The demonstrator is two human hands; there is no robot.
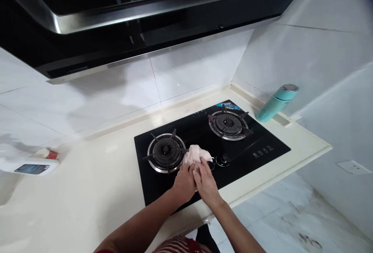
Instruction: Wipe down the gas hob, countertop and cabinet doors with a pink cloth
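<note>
The grip of the left hand (185, 183) is closed, its fingers curled on a bunched, pale pink fabric cloth (197, 154). The right hand (206, 183) lies against the left, its fingers bent over the same cloth; whether its grip pinches the fabric cannot be told. The cloth is over a black, rectangular glass cooktop (201, 134), just beside a round, dark metal left burner (166, 150) with a bright ring. Contact between the cloth and the burner's pronged support cannot be confirmed. Just right of the cloth is a round black control knob (224, 159).

Farther back, a matching right burner (229, 124) sits near a blue printed sticker (229, 106) at the cooktop's rear corner.

The cooktop is set into a cream-coloured, smooth surface (116, 159). At its right end, near the wall, is a turquoise cylindrical bottle (274, 107) with a silver-coloured top. At the far left lies a white bottle (49, 166) with a dark label, near a small red-and-white object (51, 154). A black range hood (186, 21) with metallic trim hangs overhead.
</note>
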